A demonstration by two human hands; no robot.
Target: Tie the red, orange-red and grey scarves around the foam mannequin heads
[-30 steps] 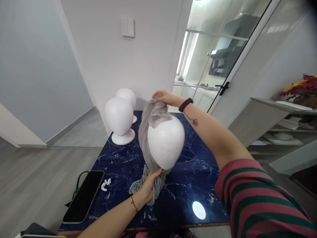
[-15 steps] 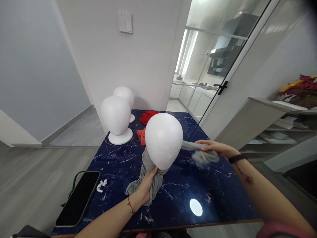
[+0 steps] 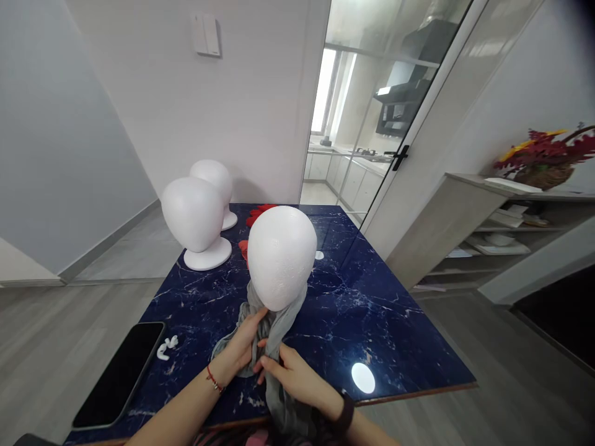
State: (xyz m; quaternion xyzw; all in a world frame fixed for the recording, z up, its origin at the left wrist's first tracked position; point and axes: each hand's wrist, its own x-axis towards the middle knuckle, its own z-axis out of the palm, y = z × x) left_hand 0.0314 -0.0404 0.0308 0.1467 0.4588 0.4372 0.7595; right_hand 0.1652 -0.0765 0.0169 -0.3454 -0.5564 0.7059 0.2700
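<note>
A white foam mannequin head stands on the dark blue marble table. A grey scarf is wound round its neck, and its ends hang down towards me. My left hand grips the bunched scarf just under the chin. My right hand pinches the scarf's other end right beside it, fingers closed on the cloth.
Two more white foam heads stand at the table's far left. Red cloth lies behind the near head. A black phone and white earbuds lie at the near left. A glass door and shelves are to the right.
My right hand brought the scarf's end from over the head, round the right side, down to the front beside my left hand. The scarf no longer covers the head's top.
</note>
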